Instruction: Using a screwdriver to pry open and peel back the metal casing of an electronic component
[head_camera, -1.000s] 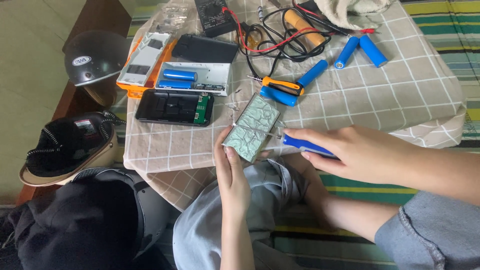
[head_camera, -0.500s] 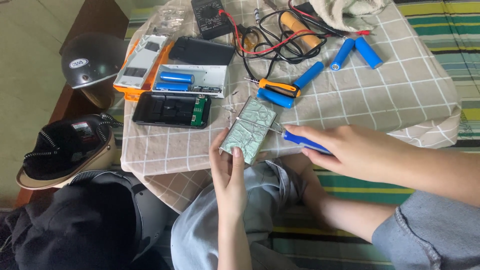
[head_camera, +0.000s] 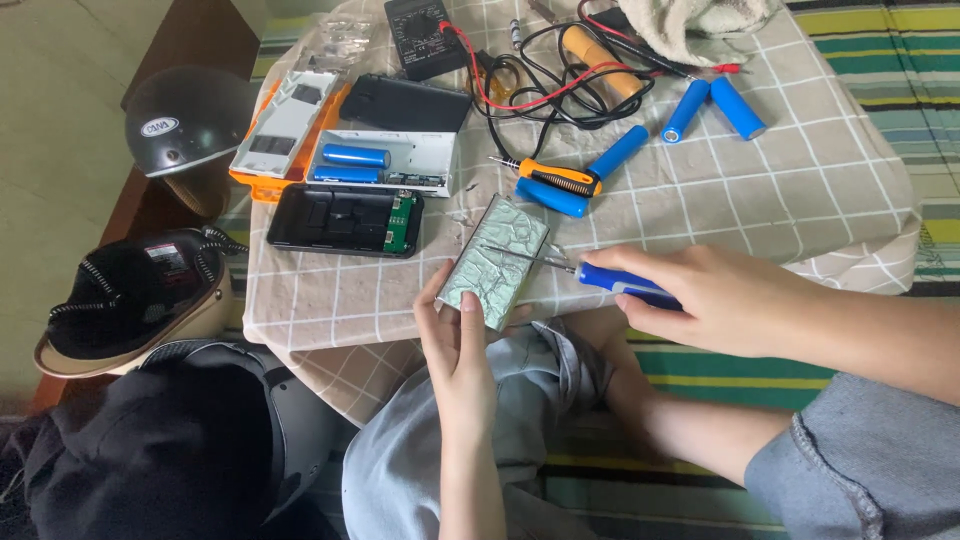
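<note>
My left hand (head_camera: 462, 345) grips the near end of a flat rectangular pack (head_camera: 494, 260) wrapped in crinkled silver-green foil, held tilted at the table's front edge. My right hand (head_camera: 715, 295) is closed around a blue-handled screwdriver (head_camera: 612, 282). Its metal shaft lies across the foil face, tip near the pack's middle. A checked cloth (head_camera: 820, 190) covers the table under both.
Behind the pack lie an orange-handled screwdriver (head_camera: 548, 177), several blue cylindrical cells (head_camera: 712, 103), an open white case holding cells (head_camera: 385, 162), a black device shell (head_camera: 345, 219), a multimeter (head_camera: 425, 35) with red and black leads. Helmets (head_camera: 180, 125) sit at the left.
The screwdriver tip has slid left onto the foil pack, which my left hand has shifted slightly. The view has drifted a little.
</note>
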